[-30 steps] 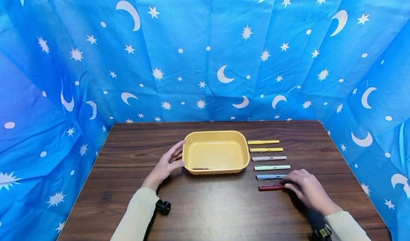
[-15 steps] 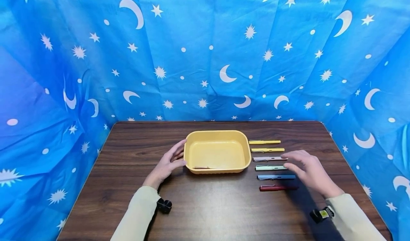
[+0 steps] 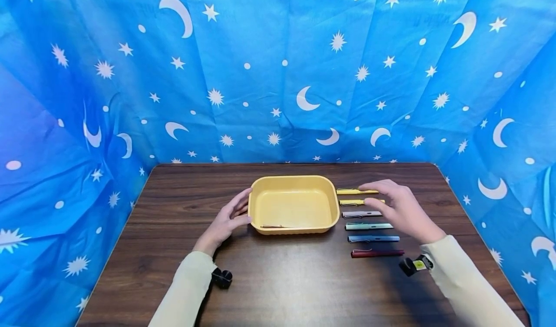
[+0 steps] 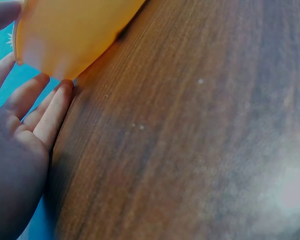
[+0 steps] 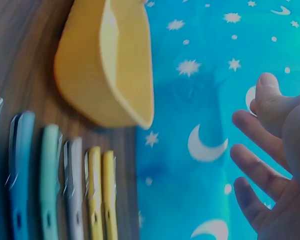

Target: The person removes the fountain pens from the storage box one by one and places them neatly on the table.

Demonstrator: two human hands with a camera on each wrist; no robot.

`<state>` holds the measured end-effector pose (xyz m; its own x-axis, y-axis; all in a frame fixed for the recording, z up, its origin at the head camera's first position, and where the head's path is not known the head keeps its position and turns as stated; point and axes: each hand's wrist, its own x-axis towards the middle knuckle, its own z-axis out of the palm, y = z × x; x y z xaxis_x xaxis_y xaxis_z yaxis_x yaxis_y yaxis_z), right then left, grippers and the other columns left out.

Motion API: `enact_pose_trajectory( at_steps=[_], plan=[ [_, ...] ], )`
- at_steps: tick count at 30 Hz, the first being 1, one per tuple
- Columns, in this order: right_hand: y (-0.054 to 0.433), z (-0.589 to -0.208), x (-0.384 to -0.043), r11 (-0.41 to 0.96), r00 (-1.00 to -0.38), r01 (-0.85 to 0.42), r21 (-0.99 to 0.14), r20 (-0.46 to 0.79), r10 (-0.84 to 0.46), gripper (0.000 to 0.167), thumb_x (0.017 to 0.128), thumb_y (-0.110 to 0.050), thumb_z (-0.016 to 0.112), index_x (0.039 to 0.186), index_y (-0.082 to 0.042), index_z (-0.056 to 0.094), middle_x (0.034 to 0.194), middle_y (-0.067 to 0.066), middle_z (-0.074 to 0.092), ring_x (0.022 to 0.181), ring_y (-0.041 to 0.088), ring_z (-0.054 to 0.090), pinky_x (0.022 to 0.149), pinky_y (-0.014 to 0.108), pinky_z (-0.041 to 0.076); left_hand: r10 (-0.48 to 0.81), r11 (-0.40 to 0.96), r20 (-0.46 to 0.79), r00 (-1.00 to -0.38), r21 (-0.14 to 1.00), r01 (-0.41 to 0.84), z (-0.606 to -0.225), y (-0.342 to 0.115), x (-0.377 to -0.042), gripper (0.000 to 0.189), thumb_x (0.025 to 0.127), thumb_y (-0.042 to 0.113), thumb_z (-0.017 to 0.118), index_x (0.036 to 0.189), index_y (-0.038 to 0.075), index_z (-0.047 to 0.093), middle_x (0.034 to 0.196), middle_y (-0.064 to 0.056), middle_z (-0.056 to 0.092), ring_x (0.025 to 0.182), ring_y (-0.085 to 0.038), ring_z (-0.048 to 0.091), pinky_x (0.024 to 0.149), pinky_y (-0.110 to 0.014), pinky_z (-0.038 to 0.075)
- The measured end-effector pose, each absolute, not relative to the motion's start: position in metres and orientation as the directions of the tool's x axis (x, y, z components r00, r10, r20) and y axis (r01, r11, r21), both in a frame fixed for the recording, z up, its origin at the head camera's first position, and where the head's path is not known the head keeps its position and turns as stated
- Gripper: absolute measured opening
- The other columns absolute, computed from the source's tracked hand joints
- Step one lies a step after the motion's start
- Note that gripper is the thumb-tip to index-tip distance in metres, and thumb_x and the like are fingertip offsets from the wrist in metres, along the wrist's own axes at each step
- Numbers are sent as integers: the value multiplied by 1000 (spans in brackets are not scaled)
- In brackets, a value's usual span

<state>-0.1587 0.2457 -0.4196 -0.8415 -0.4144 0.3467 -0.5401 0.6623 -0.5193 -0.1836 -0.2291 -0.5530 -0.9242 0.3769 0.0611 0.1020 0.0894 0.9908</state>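
In the head view, my left hand rests against the left end of a yellow tray, its fingers and thumb touching the outer wall. A thin reddish-brown strip shows inside along the near wall; its kind is unclear. My right hand hovers over the right ends of two yellow pens, holding nothing, fingers extended. Below those lie a pale lilac pen, a mint green pen, a blue pen and a dark red pen, all in a column with clips to the left.
The brown wood-grain table ends at the back against a blue cloth with white moons and stars. Cloth also hangs at both sides. A small black device is on the left wrist, another on the right.
My right hand has moved away from the blue and dark red pens, up past the lilac and green ones, to the yellow pens. My left hand and the tray stay put.
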Motion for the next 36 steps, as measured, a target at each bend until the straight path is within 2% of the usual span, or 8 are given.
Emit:
enact_pose_trajectory(
  at_steps=[3,7,11,14,19,21,28,36],
  plan=[
    [233,-414,-164,635,-861,-503,-586,280,-424,37,96,-13,78,133,-16,72,129,6,72,115,24,68,85,38,64,382,87,65,-922,991,106,-553,-229,-184,80,99,7,70,167,19,29,170,-15,34,152,-39,38,117,-35,42],
    [217,-408,-176,586,-862,-483,-650,235,-450,39,97,-15,76,136,-17,70,135,4,70,125,26,64,98,47,59,377,82,64,-924,991,102,-552,-227,-183,81,99,9,71,167,19,30,169,-14,34,152,-37,39,120,-47,37],
    [204,-405,-187,537,-856,-470,-701,215,-470,39,97,-17,77,136,-16,71,136,3,70,128,26,64,101,50,57,371,88,61,-927,991,101,-551,-226,-183,80,99,10,72,167,20,31,169,-12,35,152,-36,39,121,-54,34],
    [194,-405,-195,511,-852,-458,-727,196,-485,38,97,-17,77,135,-15,71,135,4,71,126,28,65,99,51,58,370,100,61,-927,989,105,-553,-226,-183,80,99,9,71,167,19,31,170,-13,34,152,-37,39,121,-50,35],
    [172,-408,-207,487,-835,-454,-746,165,-525,33,99,-16,75,132,-14,73,131,2,73,127,29,64,103,57,55,368,105,65,-928,988,111,-554,-228,-183,78,100,2,68,167,17,30,169,-17,33,152,-40,38,116,-30,41],
    [163,-410,-211,480,-825,-455,-750,152,-545,33,98,-15,76,131,-14,74,130,2,73,127,30,64,103,57,54,362,106,60,-930,989,105,-554,-229,-182,78,100,1,68,167,19,31,169,-16,34,152,-39,38,114,-26,42],
    [136,-419,-226,482,-779,-457,-747,75,-622,36,97,-19,77,133,-15,74,130,0,74,124,26,66,101,50,56,359,118,42,-933,989,90,-554,-229,-180,78,100,6,69,167,24,32,169,-11,35,152,-34,40,118,-38,40],
    [114,-426,-244,480,-708,-488,-729,10,-706,40,97,-21,77,135,-7,71,128,5,75,124,25,67,102,50,57,367,104,67,-928,988,113,-553,-229,-183,78,100,5,69,167,19,30,169,-14,36,151,-38,40,112,-24,44]
  ],
)
